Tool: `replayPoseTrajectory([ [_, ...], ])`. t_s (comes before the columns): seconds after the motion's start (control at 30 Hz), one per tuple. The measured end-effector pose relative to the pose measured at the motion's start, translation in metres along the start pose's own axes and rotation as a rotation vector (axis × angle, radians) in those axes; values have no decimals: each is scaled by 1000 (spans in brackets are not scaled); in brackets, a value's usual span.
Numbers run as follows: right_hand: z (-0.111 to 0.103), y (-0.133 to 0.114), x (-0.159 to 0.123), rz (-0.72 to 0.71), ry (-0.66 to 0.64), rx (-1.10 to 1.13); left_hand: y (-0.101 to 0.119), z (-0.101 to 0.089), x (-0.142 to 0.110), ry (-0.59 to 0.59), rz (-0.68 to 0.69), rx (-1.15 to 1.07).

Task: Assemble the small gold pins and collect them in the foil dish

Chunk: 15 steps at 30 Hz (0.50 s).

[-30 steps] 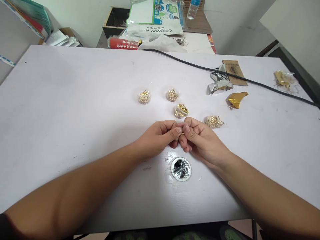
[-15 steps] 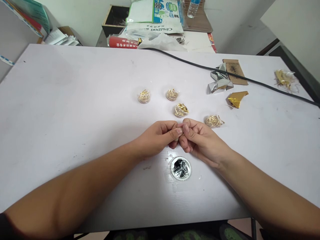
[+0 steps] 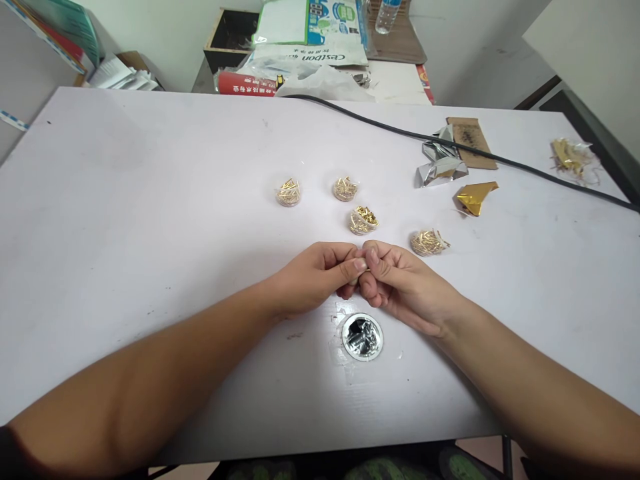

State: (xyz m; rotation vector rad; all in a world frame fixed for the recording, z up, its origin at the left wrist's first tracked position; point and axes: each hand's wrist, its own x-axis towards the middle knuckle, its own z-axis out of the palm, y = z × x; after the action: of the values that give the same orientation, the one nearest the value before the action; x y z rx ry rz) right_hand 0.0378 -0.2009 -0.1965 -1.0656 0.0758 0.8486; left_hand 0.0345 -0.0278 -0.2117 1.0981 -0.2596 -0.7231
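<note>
My left hand and my right hand meet fingertip to fingertip above the table, both closed in a pinch. Between the thumbs shows a sliver of a small gold-coloured pin; the fingers hide the rest. Just beyond the hands is a small clear cup of short gold pieces. Farther back stand two more cups of thin gold pins, one at left and one nearer the middle. Another pile of gold pins lies by my right hand.
A round metal-rimmed disc is set in the white table below the hands. A black cable crosses the far right, over silver foil and cardboard. Gold foil and a plastic bag lie at right.
The hands stay pinched together in nearly the same place. The right fingertips have shifted slightly, and less of the gold piece shows than a second ago.
</note>
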Motion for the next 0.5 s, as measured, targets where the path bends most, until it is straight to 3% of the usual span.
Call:
replayPoseTrajectory([
  [0.5,0,2,0,43,4,55,1,-1,-1,-9,-29,15],
])
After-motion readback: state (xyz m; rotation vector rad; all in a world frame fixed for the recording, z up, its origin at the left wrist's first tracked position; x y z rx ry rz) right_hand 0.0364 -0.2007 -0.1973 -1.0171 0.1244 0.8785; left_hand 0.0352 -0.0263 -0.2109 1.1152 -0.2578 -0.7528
